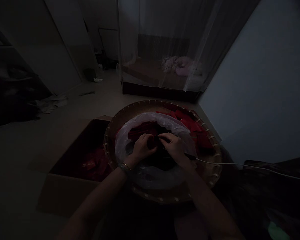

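Note:
The scene is very dark. My left hand (143,146), with bracelets at the wrist, has its fingers curled over a whitish plastic bag (150,116). Close beside it, my right hand (174,146) bends its fingers in a pinch. Both sets of fingertips meet at something small and dark that I cannot make out. Red pieces (145,130) show inside the bag's opening. The bag sits in a round woven tray (126,110). By my right wrist lies a dark handle (190,156) with a thin white cord (222,163); its front end is hidden.
Red pieces (190,121) lie at the tray's back right. An open cardboard box (62,190) with red packets (95,163) stands on the left. Farther back is a curtained bed (150,71). A pale wall (260,83) rises on the right.

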A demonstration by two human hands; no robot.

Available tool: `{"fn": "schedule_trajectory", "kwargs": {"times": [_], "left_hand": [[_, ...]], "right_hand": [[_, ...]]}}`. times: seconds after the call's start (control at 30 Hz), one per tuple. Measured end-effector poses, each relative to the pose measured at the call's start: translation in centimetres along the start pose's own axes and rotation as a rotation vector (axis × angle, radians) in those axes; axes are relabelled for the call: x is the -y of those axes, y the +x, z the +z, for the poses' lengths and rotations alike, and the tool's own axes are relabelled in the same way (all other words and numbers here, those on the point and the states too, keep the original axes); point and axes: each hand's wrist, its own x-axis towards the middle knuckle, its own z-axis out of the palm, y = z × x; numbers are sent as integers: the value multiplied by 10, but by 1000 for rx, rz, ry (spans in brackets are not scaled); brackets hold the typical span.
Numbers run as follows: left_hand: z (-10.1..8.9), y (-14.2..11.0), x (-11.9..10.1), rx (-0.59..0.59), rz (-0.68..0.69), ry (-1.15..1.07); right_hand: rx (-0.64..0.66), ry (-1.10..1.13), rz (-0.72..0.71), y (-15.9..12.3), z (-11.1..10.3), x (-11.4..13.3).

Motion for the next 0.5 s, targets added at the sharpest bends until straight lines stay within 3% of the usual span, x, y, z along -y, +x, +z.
{"fn": "schedule_trajectory", "kwargs": {"times": [0.23, 0.5], "left_hand": [[1, -1, 0, 1, 18, 27], [1, -1, 0, 22, 14, 32]], "right_hand": [[16, -58, -62, -1, 2, -6], [-13, -75, -6, 0, 2, -9]]}}
